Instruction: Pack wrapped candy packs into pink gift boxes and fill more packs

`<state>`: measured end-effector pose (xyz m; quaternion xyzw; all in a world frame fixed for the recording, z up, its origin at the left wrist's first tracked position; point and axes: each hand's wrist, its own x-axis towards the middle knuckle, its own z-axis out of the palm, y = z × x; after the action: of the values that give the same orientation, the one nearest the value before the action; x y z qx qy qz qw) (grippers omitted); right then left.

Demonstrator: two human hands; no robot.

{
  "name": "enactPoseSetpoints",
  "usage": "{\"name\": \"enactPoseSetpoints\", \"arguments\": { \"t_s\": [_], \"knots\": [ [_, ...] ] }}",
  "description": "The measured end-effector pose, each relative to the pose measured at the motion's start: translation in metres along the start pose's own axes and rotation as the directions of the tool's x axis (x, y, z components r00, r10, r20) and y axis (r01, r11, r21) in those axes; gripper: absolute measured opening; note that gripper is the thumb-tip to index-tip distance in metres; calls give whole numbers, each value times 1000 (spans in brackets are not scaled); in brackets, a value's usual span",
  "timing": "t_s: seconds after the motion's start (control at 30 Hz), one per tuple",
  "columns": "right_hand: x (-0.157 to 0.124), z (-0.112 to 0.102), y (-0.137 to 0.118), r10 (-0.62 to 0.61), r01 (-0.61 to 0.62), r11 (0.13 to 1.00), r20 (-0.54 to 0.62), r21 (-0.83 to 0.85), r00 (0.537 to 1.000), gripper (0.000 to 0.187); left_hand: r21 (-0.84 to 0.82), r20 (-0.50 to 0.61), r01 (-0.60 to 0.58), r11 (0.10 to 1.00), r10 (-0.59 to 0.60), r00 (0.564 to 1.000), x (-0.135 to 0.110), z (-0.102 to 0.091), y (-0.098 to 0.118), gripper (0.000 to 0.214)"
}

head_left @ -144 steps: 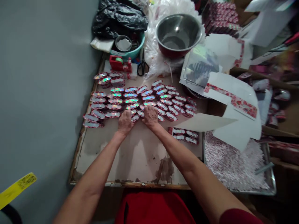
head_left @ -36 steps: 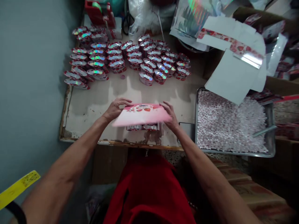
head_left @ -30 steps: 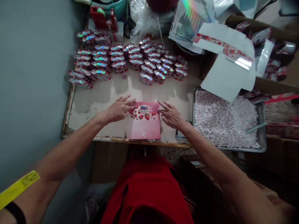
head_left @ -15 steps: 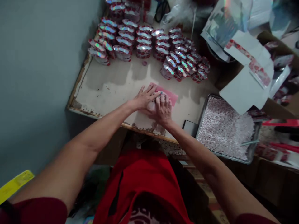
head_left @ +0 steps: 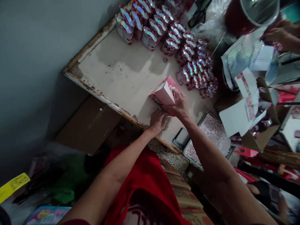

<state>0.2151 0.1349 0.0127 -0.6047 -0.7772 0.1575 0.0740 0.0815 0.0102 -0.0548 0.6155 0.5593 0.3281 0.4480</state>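
Note:
A small pink and white cardboard box [head_left: 166,93] stands up on the worn white table, with a pale side facing left and a printed pink side to the right. My right hand [head_left: 179,104] is wrapped round its right and near side, fingers on the printed face. Close to the table's front edge, my left hand [head_left: 158,121] lies low just in front of the box with its fingers loosely extended; whether its fingertips touch the box is hard to see. Beyond the box are stacked red-patterned containers with shiny rims [head_left: 150,37].
A metal tray of small pale pellets [head_left: 214,131] sits at right, beside a small scale-like device [head_left: 181,137]. Behind it is an open carton [head_left: 262,134] with packaging. Another person's hand [head_left: 281,36] shows at upper right. Scissors [head_left: 199,15] lie at the back.
Both hands were pressing on a flat-looking pink piece; now the box stands upright in my right hand. My left hand has come off it toward the front edge. The view has turned.

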Motion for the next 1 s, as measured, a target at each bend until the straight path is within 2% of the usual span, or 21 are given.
{"name": "enactPoseSetpoints", "arguments": {
  "t_s": [0.1,0.27,0.37,0.5,0.63,0.7,0.77,0.8,0.83,0.87,0.93,1.0],
  "knots": [
    [2,1,4,-8,8,1000,-13,11,1000,93,33,2,5,999,-5,1000,12,8,3,34],
    [4,-2,7,-12,12,1000,-6,14,1000,89,68,-47,71,995,-68,997,15,11,4,32],
    [1,1,3,-12,12,1000,-4,-11,1000,88,66,-43,60,996,-57,997,17,10,4,28],
    [-2,9,2,0,0,999,-1,-52,1000,89,44,-9,24,999,-23,1000,17,11,3,34],
    [-7,14,0,-6,4,989,-18,-147,1000,88,-65,-117,16,998,-23,993,16,9,-4,21],
    [-10,16,-3,-14,6,984,-42,-180,999,84,-78,-243,66,995,-83,967,21,-2,-13,16],
    [-11,19,-6,-13,0,983,-66,-185,998,82,-61,-407,90,994,-107,907,35,-22,-26,31],
    [-12,20,-7,-11,-3,983,-75,-183,997,81,-39,-461,63,997,-74,884,44,-34,-34,39],
    [-12,21,-8,-12,-3,983,-79,-181,997,82,-6,-474,8,1000,-10,880,56,-46,-42,45],
    [-12,21,-9,-18,3,984,-79,-179,997,82,32,-440,-66,997,73,895,68,-58,-49,48],
    [-11,20,-8,-42,29,983,-68,-180,997,85,97,-280,-212,972,231,932,91,-78,-62,48],
    [-11,17,-6,-74,64,981,-48,-183,996,86,143,-137,-302,942,321,937,109,-90,-72,52]
  ]
}}
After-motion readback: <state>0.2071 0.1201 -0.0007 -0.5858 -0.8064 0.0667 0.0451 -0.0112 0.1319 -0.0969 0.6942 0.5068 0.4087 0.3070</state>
